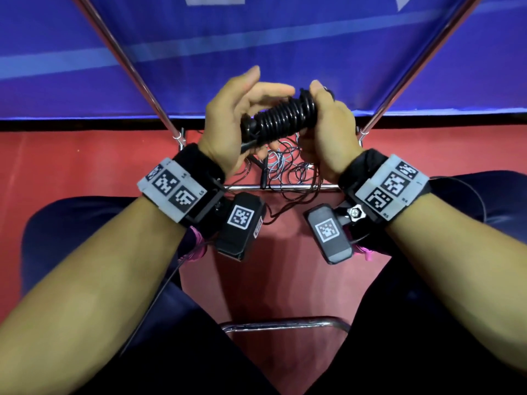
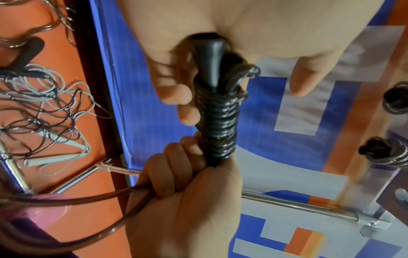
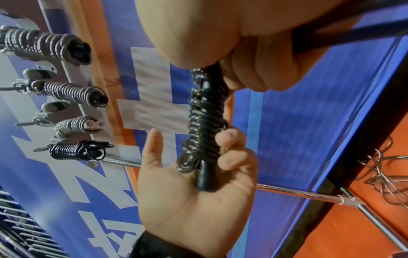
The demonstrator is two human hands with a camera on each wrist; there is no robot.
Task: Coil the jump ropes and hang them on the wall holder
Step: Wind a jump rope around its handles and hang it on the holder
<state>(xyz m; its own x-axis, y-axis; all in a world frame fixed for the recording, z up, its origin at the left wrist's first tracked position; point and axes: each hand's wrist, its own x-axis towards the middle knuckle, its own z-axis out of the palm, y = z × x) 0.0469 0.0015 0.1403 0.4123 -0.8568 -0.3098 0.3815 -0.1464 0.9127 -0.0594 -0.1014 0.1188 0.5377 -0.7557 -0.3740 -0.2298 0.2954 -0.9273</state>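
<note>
A red floor (image 1: 85, 166) runs up to a wall hung with a blue banner (image 1: 285, 38). I face it with a black coiled jump rope (image 1: 281, 121) raised between my two hands. The rope is wound tight round its own handles into a short, thick bundle, tilted a little, with its right end higher.

My right hand (image 1: 328, 132) has the bundle's higher end. Its fingers (image 2: 176, 157) are curled hard round the handles there, a full fist. My left hand (image 1: 233, 121) takes the lower end. A handle tip butts into my palm, the lower fingers (image 3: 232, 139) wrap the last turns of rope, and the thumb stands straight out, clear of the coil.

Directly below the bundle a tangle of loose jump ropes (image 1: 288, 169), black ones and pale grey ones, lies on the floor inside a chrome tube frame (image 1: 285, 188).

Beyond the bundle, on the banner, is the wall holder (image 3: 37, 73), a grey strip with pegs. Four wound ropes (image 3: 73, 92) hang on it, the lowest black and the others grey or brownish.

Behind the bundle, both my wrists carry black straps with grey marker blocks (image 1: 174, 189).
</note>
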